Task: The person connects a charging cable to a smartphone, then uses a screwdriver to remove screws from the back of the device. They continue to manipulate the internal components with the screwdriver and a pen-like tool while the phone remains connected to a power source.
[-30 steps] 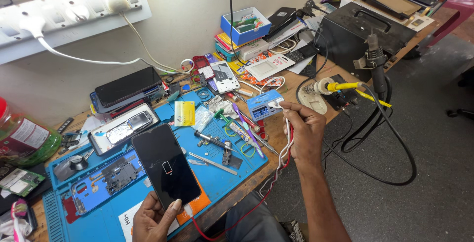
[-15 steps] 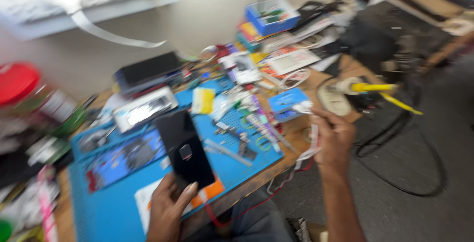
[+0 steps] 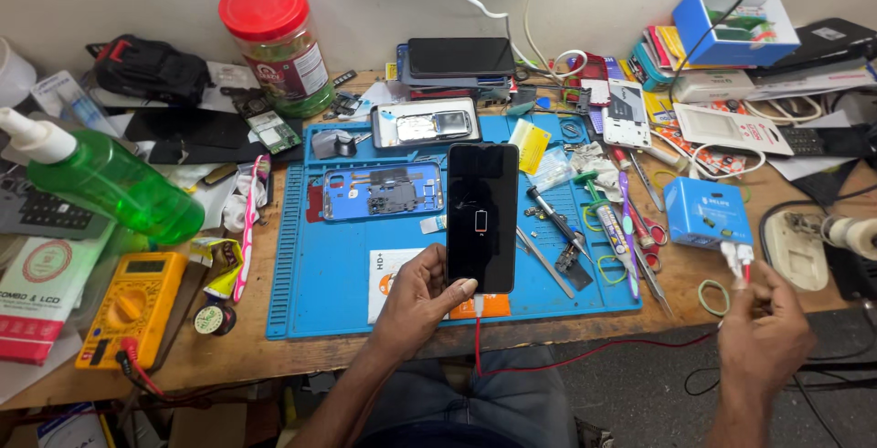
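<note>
My left hand grips the lower end of a black smartphone, held flat over the blue work mat. A small battery icon glows on its dark screen. From the phone's bottom edge a red cable runs right to my right hand. That hand pinches the cable's white plug end just below a small blue box on the bench.
On the mat lie an opened blue phone frame, another phone body, tweezers and screwdrivers. A green spray bottle, yellow multimeter and red-lidded jar stand at the left. Boxes and cables crowd the right.
The camera has swung left and down over the bench. The phone now lies flatter with a battery icon lit. My right hand has dropped below the blue box, still on the cable end.
</note>
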